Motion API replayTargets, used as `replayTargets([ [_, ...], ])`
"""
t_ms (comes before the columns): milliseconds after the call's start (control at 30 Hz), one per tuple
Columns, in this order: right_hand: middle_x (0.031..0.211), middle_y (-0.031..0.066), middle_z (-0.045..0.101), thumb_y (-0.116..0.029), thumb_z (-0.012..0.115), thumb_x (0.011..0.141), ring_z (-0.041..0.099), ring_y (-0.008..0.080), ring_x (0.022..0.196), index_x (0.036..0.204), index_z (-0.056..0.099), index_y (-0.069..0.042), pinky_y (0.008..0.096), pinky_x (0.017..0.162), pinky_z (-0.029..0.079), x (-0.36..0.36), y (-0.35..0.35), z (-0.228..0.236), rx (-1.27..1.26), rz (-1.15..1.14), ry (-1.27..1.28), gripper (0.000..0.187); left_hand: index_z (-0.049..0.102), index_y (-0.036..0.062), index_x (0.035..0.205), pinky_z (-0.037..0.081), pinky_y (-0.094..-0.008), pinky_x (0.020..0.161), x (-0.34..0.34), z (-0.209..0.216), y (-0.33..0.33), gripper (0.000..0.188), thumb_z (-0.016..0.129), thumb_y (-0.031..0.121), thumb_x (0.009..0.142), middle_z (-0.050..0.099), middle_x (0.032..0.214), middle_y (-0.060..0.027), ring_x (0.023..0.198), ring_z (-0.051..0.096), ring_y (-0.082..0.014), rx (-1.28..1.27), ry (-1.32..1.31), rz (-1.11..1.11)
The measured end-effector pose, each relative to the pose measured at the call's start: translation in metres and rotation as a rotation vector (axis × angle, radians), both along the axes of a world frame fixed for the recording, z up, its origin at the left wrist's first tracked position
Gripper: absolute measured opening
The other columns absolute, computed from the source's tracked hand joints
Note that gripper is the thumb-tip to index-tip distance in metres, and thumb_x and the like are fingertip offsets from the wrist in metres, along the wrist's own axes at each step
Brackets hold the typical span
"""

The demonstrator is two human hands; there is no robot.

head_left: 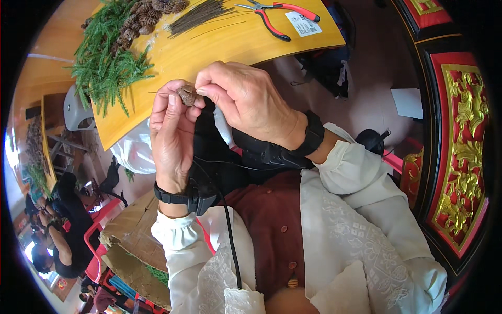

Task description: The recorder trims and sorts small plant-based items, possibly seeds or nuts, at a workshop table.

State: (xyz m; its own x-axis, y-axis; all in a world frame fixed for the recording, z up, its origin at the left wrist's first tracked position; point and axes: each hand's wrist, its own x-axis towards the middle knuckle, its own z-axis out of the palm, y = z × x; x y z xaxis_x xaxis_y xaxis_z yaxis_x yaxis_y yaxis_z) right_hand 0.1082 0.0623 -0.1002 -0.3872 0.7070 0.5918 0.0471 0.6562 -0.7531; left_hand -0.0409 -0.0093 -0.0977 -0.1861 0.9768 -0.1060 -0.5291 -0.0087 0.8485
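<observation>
My left hand (173, 125) holds a small brown pine cone (186, 95) between its thumb and fingers, just off the near edge of the table. A thin wire (159, 93) sticks out to the left past the fingers. My right hand (243, 97) is pinched at the cone's right side, thumb and forefinger pressed together. What lies in that pinch is too small to make out, though it sits close to where wire would wrap the cone. Black straps with small devices circle both wrists.
On the yellow table (230, 47) lie green artificial sprigs (104, 57), a heap of pine cones (138, 23), a bundle of brown wires (201, 15) and red-handled pliers (269, 15). A cardboard box (136, 230) stands at lower left. A carved red-and-gold panel (463, 152) rises at right.
</observation>
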Motion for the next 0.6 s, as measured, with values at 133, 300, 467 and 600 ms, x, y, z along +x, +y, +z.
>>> replayTargets([
  [133, 0.076, 0.0112, 0.061, 0.0, 0.063, 0.083, 0.062, 0.0265, 0.067, 0.087, 0.057, -0.001, 0.0317, 0.06, 0.048, 0.003, 0.004, 0.0, -0.032, 0.059, 0.044, 0.007, 0.052, 0.0002, 0.117, 0.049, -0.0283, 0.081, -0.001, 0.0, -0.002, 0.027, 0.052, 0.018, 0.097, 0.058, 0.1, -0.0097, 0.087, 0.058, -0.0179, 0.038, -0.104, -0.02],
  [300, 0.075, 0.0102, 0.062, -0.001, 0.063, 0.084, 0.061, 0.0223, 0.067, 0.088, 0.058, 0.0, 0.0289, 0.06, 0.048, 0.008, 0.01, -0.001, -0.034, 0.09, 0.066, 0.006, 0.051, 0.0006, 0.117, 0.046, -0.0283, 0.08, 0.001, -0.001, -0.001, 0.028, 0.05, 0.02, 0.098, 0.056, 0.102, -0.0108, 0.087, 0.055, -0.0194, 0.085, -0.165, -0.087],
  [467, 0.074, 0.0077, 0.06, -0.001, 0.062, 0.085, 0.059, 0.0186, 0.066, 0.087, 0.059, 0.0, 0.026, 0.061, 0.047, 0.011, 0.012, -0.001, -0.167, 0.234, 0.084, 0.004, 0.05, 0.0014, 0.115, 0.044, -0.0273, 0.077, 0.001, -0.004, -0.002, 0.028, 0.05, 0.023, 0.097, 0.054, 0.105, -0.0119, 0.085, 0.052, -0.0203, 0.111, -0.231, -0.12],
  [600, 0.073, 0.0064, 0.059, -0.001, 0.062, 0.085, 0.058, 0.0171, 0.065, 0.086, 0.058, 0.0, 0.0248, 0.061, 0.046, 0.013, 0.012, 0.0, -0.214, 0.282, 0.089, 0.004, 0.049, 0.0024, 0.112, 0.044, -0.027, 0.075, -0.003, -0.009, -0.003, 0.028, 0.051, 0.026, 0.097, 0.053, 0.106, -0.013, 0.082, 0.05, -0.0202, 0.142, -0.281, -0.167],
])
